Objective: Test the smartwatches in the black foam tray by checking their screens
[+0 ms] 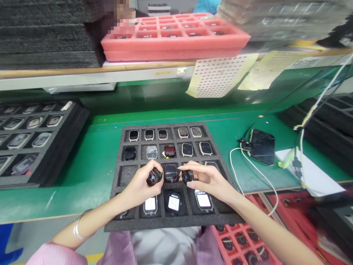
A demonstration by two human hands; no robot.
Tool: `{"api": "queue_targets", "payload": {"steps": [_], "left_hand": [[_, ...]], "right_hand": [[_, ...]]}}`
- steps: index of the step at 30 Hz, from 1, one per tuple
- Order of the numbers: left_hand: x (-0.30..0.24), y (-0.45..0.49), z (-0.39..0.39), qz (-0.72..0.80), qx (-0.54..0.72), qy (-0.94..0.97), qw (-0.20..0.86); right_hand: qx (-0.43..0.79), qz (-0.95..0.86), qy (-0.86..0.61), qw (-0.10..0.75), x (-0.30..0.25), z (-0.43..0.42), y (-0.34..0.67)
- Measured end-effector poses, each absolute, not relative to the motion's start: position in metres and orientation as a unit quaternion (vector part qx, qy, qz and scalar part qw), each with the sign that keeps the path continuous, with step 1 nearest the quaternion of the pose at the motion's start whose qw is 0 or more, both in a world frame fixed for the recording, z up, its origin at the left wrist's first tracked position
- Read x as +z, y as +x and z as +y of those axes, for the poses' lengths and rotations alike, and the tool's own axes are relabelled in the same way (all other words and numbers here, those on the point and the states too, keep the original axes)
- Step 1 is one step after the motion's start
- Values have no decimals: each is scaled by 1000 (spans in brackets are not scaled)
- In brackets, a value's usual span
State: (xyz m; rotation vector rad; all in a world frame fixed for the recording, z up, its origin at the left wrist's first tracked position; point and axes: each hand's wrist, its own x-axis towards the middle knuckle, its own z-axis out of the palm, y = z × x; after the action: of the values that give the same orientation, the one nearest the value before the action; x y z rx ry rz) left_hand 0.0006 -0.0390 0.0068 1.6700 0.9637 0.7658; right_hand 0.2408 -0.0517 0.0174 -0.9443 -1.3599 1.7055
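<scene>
Over the grey foam tray (171,222), which lies on the green desk (102,147), the handling observed is two-handed. For sound practice, in my judgement, each piece should be held by the rim of its case, fingertips kept off the glass, and both kept low over the tray so that a slip ends in foam. The two should not be allowed to knock together — nor to strike the purple-rimmed watch (170,173), which sits in its compartment between them. Care is also advised at the near side, where the tray appears to overhang the desk.

Left grip (142,181): clamped on a dark watch (153,177), fingers and thumb drawn in around it, its display lit and partly covered. Right grip (206,179): thumb and fingers brought in on a dark device (188,176), the gap no wider than the piece itself. Its face cannot be made out from where I stand — nor whether either piece touches the foam.
</scene>
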Motion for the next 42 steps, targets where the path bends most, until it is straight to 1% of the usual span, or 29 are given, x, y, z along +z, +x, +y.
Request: {"api": "queue_targets", "payload": {"steps": [9,17,24,31,36,42], "left_hand": [[6,2,-40,394,350,672,520],[6,-1,-38,398,329,686,513],[7,0,-40,381,358,676,519],[5,-3,-38,396,323,702,497],[4,-1,-38,393,332,688,512],[4,-2,-38,393,336,703,489]], "right_hand": [[667,-526,-372,375,15,-52,241],[656,-537,-371,378,15,-52,242],[662,-533,-358,387,15,-53,242],[640,-554,-369,384,14,-51,244],[651,-559,-357,368,10,-52,244],[642,-567,-358,372,11,-51,245]]}}
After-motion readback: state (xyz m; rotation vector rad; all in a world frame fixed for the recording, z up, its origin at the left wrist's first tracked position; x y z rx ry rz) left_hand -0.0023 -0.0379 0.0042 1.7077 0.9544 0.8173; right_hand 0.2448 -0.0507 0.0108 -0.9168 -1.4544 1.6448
